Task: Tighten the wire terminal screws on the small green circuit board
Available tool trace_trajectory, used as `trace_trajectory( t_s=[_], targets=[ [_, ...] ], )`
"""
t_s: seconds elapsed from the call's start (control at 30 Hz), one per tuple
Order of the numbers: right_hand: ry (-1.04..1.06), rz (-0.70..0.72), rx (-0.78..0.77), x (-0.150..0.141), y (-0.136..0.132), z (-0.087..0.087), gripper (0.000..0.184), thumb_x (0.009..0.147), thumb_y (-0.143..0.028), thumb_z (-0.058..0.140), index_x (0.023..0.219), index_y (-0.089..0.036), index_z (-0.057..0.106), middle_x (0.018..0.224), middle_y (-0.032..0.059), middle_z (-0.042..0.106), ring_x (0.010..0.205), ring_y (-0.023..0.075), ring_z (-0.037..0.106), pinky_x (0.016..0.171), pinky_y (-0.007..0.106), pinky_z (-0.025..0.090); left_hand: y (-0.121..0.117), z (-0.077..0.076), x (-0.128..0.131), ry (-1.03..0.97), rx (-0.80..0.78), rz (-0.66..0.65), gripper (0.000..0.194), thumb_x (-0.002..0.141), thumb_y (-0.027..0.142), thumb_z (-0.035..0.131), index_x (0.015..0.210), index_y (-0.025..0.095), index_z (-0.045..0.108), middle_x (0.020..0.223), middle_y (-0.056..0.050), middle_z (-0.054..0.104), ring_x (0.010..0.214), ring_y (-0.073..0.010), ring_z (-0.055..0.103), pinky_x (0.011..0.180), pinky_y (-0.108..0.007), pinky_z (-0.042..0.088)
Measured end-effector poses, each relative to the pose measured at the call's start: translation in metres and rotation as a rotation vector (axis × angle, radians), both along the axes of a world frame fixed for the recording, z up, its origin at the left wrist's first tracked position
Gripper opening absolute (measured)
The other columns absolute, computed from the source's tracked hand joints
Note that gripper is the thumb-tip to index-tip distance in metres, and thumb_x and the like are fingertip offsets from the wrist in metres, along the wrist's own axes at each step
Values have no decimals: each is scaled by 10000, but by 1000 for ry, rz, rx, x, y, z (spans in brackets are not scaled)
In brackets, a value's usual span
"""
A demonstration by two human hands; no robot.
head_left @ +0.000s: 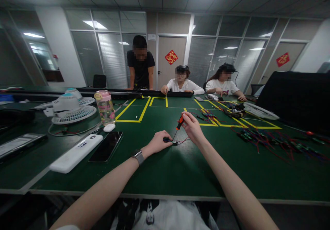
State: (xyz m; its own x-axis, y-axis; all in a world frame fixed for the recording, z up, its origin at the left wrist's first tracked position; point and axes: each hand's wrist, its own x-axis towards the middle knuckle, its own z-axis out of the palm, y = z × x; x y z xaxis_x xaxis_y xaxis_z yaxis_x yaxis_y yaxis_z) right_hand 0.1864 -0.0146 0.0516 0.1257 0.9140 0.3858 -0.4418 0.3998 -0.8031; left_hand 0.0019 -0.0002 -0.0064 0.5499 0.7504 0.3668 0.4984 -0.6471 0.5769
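My right hand (191, 126) grips the orange and black handle of a screwdriver (179, 123). The shaft slants down to the left, its tip at or just above a small circuit board (175, 142) with thin red wires. My left hand (160, 142), with a watch on the wrist, lies low on the table with its fingers closed round the near end of the board. Part of the board is hidden by those fingers. Whether the tip touches a screw is too small to tell.
On the green table (154, 175), a white power bank (77, 152), a phone (106, 146), a bottle (105, 108) and white fans (73, 111) stand left. Wired boards (278, 140) lie right. A black monitor-like panel (296, 106) stands far right. Several people are across the table.
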Motion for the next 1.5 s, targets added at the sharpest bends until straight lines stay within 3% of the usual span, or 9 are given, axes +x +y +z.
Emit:
trace_trajectory(
  t_s=[0.5,0.73,1.03,1.23,1.5],
  targets=[
    [-35,-35,17,1,1,-1,321,614,-442,848,850,-260,728,693,-31,621,667,127,564,654,278,472,-1,1,0,1,10,1,77,798,245,727,848,191,748,988,-45,696,942,-205,651,906,-317,478],
    [-80,59,35,1,-6,4,352,680,-469,804,964,-273,733,836,12,712,812,172,632,755,309,479,1,-1,0,-6,10,-7,86,800,265,721,844,196,748,992,-47,695,942,-205,647,899,-313,488],
    [-35,1,18,-2,-4,3,320,626,-472,845,827,-258,717,791,-16,658,743,147,590,738,297,494,1,-1,0,-2,13,-3,99,801,277,713,848,199,751,995,-49,694,945,-204,643,907,-314,490],
    [-67,78,32,0,-7,5,355,689,-478,802,965,-279,700,822,-1,687,775,163,628,763,321,502,0,0,0,-5,21,-6,85,801,260,713,852,201,749,986,-43,696,942,-201,645,916,-314,483],
    [-10,34,16,-3,-6,5,337,621,-472,851,832,-255,702,769,-21,662,721,133,593,728,283,489,0,0,0,-9,15,-9,75,805,250,723,849,194,747,981,-42,695,936,-196,652,898,-304,482]
  ],
)
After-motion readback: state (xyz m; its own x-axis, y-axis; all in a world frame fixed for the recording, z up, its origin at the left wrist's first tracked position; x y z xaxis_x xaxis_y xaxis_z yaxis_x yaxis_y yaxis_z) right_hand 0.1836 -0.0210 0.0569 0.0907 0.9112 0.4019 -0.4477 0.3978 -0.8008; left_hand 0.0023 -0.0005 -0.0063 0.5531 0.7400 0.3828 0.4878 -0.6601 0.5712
